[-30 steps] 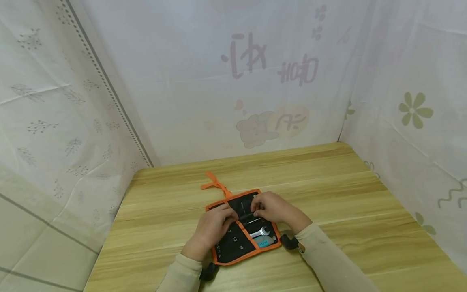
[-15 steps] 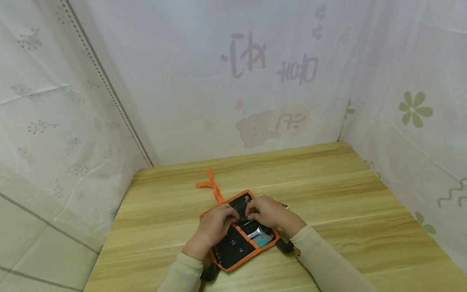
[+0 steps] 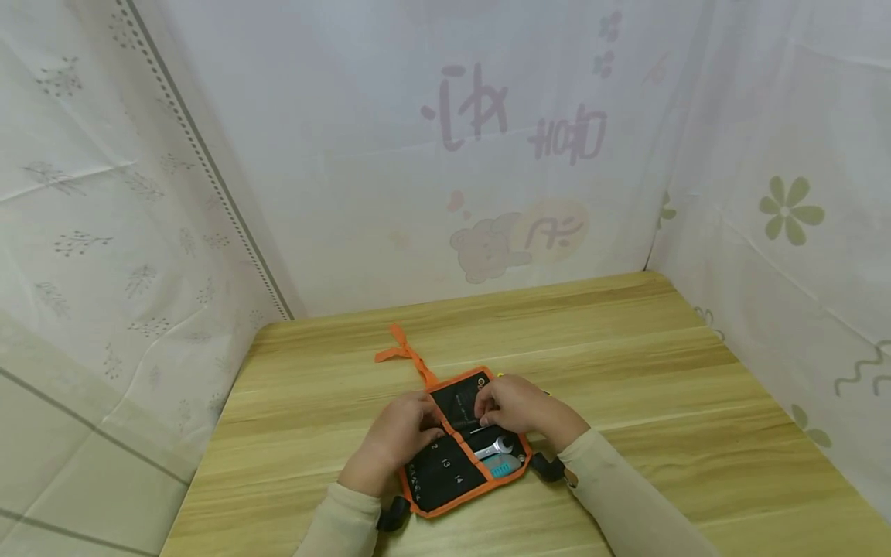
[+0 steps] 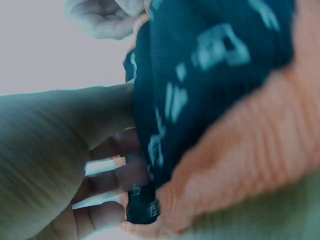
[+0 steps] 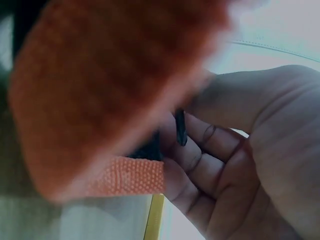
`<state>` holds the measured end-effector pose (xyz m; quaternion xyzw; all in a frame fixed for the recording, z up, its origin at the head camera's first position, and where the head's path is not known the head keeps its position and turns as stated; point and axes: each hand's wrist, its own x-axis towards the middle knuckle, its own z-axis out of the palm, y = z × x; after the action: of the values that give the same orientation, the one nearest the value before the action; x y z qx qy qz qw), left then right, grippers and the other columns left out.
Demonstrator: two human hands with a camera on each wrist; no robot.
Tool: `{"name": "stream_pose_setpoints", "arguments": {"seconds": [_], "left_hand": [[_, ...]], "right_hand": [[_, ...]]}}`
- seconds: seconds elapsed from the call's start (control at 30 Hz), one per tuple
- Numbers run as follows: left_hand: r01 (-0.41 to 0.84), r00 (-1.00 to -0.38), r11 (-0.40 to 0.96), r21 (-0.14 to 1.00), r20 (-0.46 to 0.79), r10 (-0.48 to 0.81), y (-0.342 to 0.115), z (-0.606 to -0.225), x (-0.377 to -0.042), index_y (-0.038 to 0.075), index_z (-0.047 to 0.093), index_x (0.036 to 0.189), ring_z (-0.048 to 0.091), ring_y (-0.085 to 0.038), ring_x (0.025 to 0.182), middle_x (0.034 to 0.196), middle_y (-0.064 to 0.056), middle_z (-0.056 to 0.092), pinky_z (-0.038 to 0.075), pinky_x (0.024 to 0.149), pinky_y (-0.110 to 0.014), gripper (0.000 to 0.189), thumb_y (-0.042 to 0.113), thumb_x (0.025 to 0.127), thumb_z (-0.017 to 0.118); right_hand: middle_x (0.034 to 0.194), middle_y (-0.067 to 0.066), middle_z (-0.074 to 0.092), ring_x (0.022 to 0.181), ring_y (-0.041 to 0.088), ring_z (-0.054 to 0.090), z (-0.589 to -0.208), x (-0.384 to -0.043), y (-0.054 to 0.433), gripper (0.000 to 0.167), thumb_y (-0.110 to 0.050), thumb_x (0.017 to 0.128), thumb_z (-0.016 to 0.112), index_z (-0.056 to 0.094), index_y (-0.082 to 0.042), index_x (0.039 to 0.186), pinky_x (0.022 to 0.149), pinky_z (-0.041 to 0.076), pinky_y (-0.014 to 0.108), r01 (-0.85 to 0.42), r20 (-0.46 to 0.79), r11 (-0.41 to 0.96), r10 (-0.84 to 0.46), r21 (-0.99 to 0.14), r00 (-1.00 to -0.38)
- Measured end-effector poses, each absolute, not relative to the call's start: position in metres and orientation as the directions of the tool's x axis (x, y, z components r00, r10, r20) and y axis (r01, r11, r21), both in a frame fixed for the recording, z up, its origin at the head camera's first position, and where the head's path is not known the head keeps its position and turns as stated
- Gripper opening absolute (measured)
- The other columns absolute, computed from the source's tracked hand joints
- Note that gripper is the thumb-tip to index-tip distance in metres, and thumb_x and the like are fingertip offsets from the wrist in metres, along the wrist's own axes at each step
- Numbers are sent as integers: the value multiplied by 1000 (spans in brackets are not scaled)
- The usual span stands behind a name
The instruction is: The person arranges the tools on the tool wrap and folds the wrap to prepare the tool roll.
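A black tool pouch (image 3: 438,480) with orange trim lies unrolled, numbers such as 13 and 14 printed on its pockets. My left hand (image 3: 393,437) grips its left side; in the left wrist view the thumb (image 4: 110,105) and fingers lie against the dark cloth. My right hand (image 3: 522,406) bends over the upper right part and pinches a thin dark rod (image 5: 181,127), whose kind I cannot tell. A thin silver shaft (image 3: 478,430) shows right below those fingertips. Lower down, an open-end wrench (image 3: 496,447) and a teal-and-grey tool (image 3: 504,465) stick out of the pockets.
An orange tie strap (image 3: 412,356) trails from the pouch's top edge onto the wooden table (image 3: 599,333). Something yellow-edged (image 3: 546,393) peeks out behind my right hand. Printed curtains (image 3: 362,193) hang at the back and both sides.
The pouch has shifted slightly and turned. My left fingers have drawn back left from the pouch's middle, while the right fingers stay bent over its upper right. The yellow-edged thing has come into view.
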<state>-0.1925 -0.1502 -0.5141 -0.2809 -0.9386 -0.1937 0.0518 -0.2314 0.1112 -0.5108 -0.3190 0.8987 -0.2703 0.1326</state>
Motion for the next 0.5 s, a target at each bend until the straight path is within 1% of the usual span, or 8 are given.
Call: {"name": "stream_pose_setpoints", "arguments": {"seconds": [0.1,0.13,0.27,0.4,0.5], "left_hand": [[553,-832,796,245,212,513,-150,-513,-191,21,78,78,59,-7,72,80,11,62,52,63,-26,16,26,83,92],[554,-831,798,237,214,514,-150,-513,-191,21,78,78,60,-7,71,79,11,63,52,62,-26,15,26,83,92],[564,-826,772,293,221,519,-151,-517,-193,20,80,82,61,-4,72,82,12,65,53,64,-25,12,24,84,91],[575,-818,733,364,218,533,-151,-522,-197,22,81,86,61,-1,75,85,14,67,54,66,-23,10,24,85,91],[583,-811,715,386,220,542,-151,-523,-198,23,82,87,62,-2,78,86,15,69,54,69,-24,8,24,86,90]], "right_hand": [[81,-19,65,73,1,61,-512,-232,112,15,-12,95,80,74,-25,88,71,54,28,-477,-77,636,-643,-606,-762],[82,-18,65,74,1,62,-513,-232,111,15,-12,95,79,74,-25,89,71,54,27,-468,-80,634,-641,-615,-763],[89,-17,66,79,2,62,-515,-234,110,14,-11,97,76,76,-24,92,72,54,26,-466,-79,626,-645,-626,-761],[94,-15,64,84,2,61,-519,-236,109,15,-11,100,72,76,-25,96,75,55,27,-518,-47,622,-665,-587,-746],[98,-11,66,87,4,62,-520,-235,108,14,-12,102,70,77,-24,100,78,55,29,-520,-58,637,-662,-569,-747]]}}
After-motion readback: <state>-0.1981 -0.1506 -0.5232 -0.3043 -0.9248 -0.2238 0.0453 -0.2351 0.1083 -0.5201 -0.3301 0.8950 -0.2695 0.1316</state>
